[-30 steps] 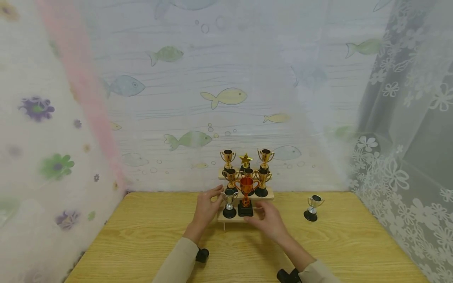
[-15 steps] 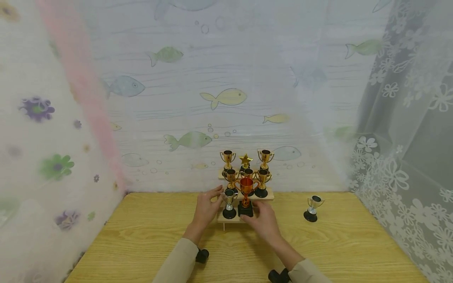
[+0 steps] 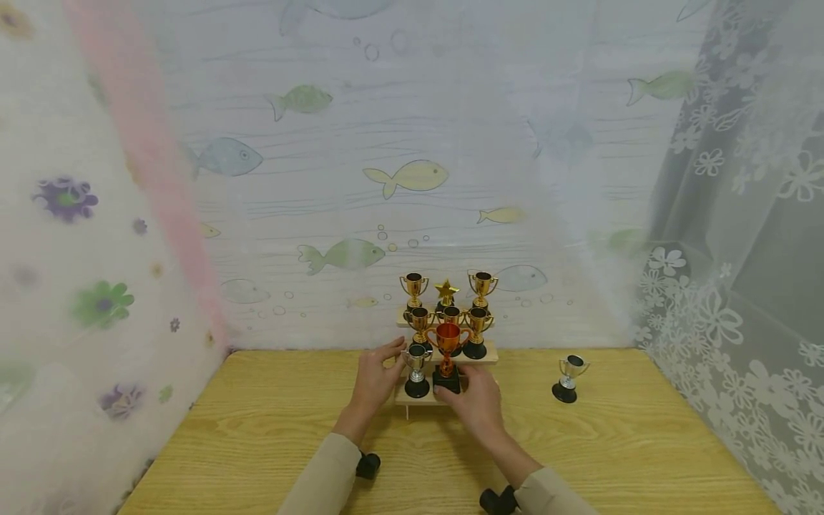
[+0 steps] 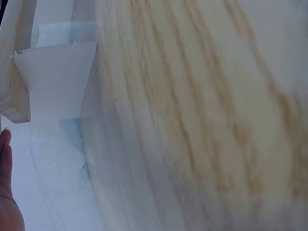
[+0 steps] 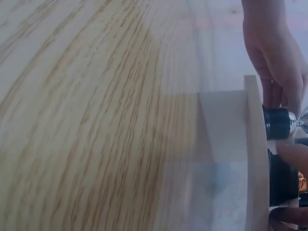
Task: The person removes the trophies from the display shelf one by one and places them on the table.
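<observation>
The head view takes in the whole tiered wooden stand [image 3: 492,353] on the tabletop [image 3: 290,422], with an orange trophy [image 3: 447,345] on its lowest tier and a silver cup [image 3: 417,363] just left of that on the same tier. Gold cups [image 3: 477,326] occupy the two tiers above, a star trophy [image 3: 447,289] among them at the top, and a second silver cup [image 3: 568,379] is upright well to the right of the stand. The right wrist view, from low beside the stand, adds the thumb [image 5: 294,156] of the right hand [image 3: 479,400] lying between the two black bases. The left wrist view shows a pale panel [image 4: 57,72] beneath the stand's wood, barely seen from above. The right hand reaches in from the stand's front right, thumb and fingers curled about the orange trophy's base. The left hand [image 3: 375,375] is at the stand's left side, fingers loosely extended towards it and holding nothing; whether its fingertips touch the wood cannot be told.
</observation>
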